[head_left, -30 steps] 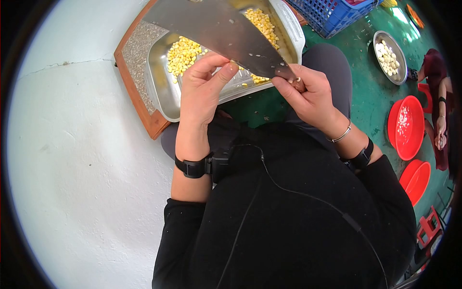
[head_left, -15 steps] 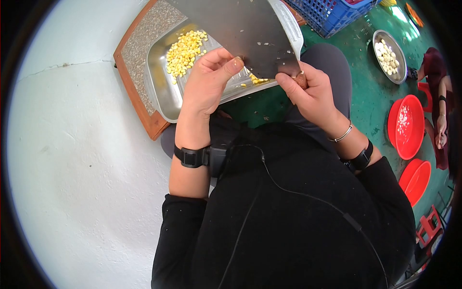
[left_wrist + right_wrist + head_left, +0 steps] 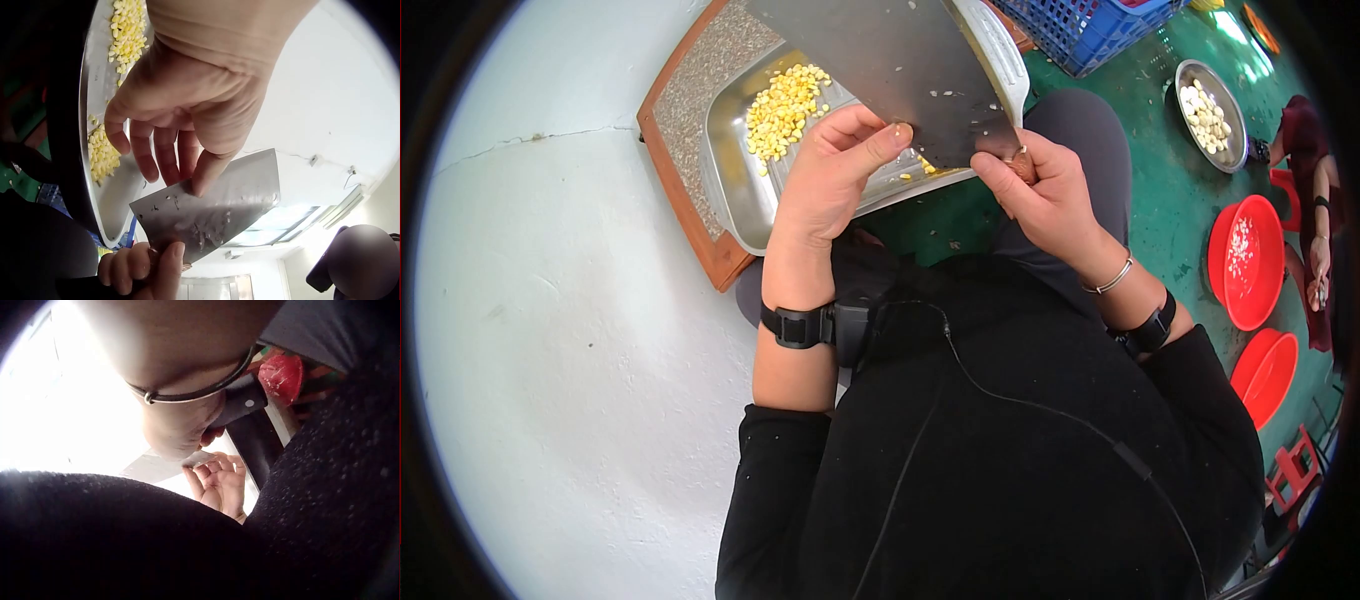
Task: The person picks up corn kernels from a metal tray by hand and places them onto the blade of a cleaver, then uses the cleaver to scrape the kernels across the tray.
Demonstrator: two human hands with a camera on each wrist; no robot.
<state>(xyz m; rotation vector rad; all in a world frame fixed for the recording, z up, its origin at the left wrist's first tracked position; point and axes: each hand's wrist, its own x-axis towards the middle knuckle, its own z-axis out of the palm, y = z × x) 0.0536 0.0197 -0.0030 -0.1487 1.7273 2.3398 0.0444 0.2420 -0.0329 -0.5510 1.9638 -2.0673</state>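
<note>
Swinging round to eleven o'clock, your knife [image 3: 900,75] bares more corn [image 3: 780,112]! Right hand [image 3: 1048,190] clasps it firmly, left hand [image 3: 832,180] curls loosely, apparently empty; specks [image 3: 941,94] suggest unfinished wiping.

The wall [image 3: 580,350] is white — the floor [image 3: 1168,225] green.

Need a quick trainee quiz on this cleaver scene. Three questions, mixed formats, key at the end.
1. True or false: the right grip holds the cleaver.
2. What lies in the metal tray? a) sliced carrots b) yellow kernels c) green beans
3. Fill in: the plastic crate at the top of the head view is ____ in colour.

Key: 1 true; 2 b; 3 blue.
</note>
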